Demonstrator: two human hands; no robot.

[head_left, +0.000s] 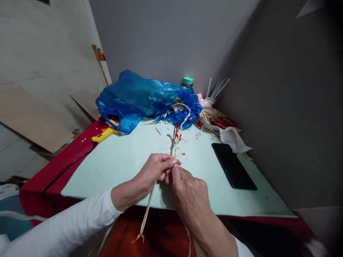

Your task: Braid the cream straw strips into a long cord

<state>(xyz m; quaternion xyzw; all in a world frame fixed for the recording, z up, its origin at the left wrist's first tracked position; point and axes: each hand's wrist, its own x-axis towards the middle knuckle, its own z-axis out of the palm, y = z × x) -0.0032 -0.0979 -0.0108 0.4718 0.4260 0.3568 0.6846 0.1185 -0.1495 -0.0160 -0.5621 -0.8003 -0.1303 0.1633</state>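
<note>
A pale braided cord (176,151), which looks like straw or another plant fibre, runs from the blue bag toward me. My left hand (158,166) pinches it between thumb and fingers near the table's front edge. Right against it, my right hand (189,182) is closed on the cord's near end, its fingertips partly hidden. A loose pale strand (147,214) hangs below my left hand, past the table edge. Farther up, a red tie (177,134) is knotted around the cord. The cord's far end curls over the blue plastic bag (144,94).
A yellow glue gun (105,134) with a black cable lies at the left. On the right are a black phone (234,167), a white paper piece (233,139), red-handled scissors (225,122) and a cup of white sticks (210,100). Fibre scraps dot the pale green board (120,167).
</note>
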